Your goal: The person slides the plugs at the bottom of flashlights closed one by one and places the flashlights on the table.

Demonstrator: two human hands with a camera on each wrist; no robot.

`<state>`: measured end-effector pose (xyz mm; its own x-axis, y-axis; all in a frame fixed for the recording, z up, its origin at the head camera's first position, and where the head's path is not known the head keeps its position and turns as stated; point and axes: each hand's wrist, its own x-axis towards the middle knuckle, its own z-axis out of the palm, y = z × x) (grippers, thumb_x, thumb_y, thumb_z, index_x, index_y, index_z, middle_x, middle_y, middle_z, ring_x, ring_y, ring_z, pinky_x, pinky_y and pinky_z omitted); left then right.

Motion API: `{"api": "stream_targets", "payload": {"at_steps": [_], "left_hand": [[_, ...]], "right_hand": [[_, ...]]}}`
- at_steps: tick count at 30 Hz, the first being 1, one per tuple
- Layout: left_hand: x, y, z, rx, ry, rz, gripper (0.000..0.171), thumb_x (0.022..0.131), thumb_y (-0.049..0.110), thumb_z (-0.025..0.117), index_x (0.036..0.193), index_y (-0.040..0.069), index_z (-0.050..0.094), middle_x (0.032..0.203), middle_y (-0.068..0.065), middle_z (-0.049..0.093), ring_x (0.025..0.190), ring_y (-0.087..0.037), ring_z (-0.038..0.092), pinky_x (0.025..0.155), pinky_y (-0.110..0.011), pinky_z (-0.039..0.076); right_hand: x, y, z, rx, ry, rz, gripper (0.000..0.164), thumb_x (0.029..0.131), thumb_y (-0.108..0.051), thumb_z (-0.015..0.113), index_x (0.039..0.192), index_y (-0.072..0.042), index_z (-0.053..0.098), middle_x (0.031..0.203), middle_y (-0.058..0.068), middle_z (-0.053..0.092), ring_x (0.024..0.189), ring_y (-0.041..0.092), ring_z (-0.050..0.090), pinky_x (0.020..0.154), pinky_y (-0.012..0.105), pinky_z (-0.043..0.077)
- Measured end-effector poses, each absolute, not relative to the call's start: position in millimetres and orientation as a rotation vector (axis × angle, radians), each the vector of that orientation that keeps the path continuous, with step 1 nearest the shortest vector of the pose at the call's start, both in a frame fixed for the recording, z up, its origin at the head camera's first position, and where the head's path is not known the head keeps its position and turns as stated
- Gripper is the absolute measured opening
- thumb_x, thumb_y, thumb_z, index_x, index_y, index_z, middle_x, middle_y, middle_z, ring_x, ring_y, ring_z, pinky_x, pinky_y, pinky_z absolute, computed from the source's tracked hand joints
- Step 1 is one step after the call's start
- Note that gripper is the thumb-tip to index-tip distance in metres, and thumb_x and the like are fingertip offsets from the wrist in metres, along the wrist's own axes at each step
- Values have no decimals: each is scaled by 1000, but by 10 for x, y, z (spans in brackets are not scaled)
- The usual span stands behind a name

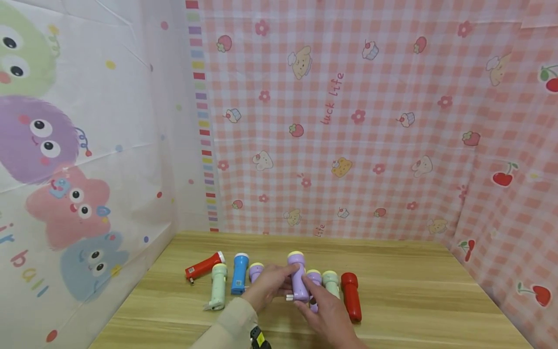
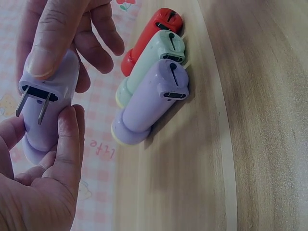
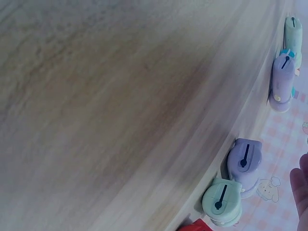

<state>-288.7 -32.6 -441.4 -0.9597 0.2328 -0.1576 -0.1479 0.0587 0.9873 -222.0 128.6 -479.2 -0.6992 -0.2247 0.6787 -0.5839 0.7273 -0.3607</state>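
Note:
Both hands hold a purple flashlight point(image 1: 298, 281) with a pale yellow head, raised a little over the table. Two metal plug prongs point(image 2: 43, 108) stick out from its base end in the left wrist view. My left hand point(image 1: 271, 285) grips it from the left, fingers around the body. From the right, my right hand point(image 1: 326, 310) holds it, and its thumb point(image 2: 42, 62) presses on the base end. Only some fingers of the right hand point(image 3: 301, 187) show at the edge of the right wrist view.
Right of the hands lie purple point(image 2: 156, 94), mint green point(image 2: 149, 62) and red point(image 1: 351, 296) flashlights. To the left are red point(image 1: 204, 267), mint green point(image 1: 218, 287), blue point(image 1: 240, 274) and purple point(image 1: 255, 269) ones. The wooden table point(image 1: 414, 291) meets cloth-covered walls.

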Motion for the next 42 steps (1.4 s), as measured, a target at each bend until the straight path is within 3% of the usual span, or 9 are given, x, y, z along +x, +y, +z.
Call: {"api": "stream_targets", "payload": {"at_steps": [7,17,42], "left_hand": [[-2890,-327,-4432,80,2069,1961,45,96,31,63,110,-12,65,86,-11,70,72,-16,66,70,-32,58],[-2874,-323,-4420,79,2089,1932,44,97,32,63,107,-11,66,85,-9,68,70,-14,64,67,-29,57],[-2868,-296,-4423,111,2122,1908,40,98,29,61,103,-11,67,78,-6,68,66,-12,62,65,-28,57]], "right_hand": [[-2218,1296,-4796,606,-2340,789,56,82,-22,80,132,-6,61,92,-1,69,73,13,62,63,24,50],[-2216,1298,-4784,600,-2356,723,54,83,-24,79,131,-6,63,81,-4,67,69,9,60,60,25,49],[-2222,1300,-4754,571,-2426,604,51,86,-31,76,130,-7,63,93,5,72,73,11,61,61,32,51]]}}
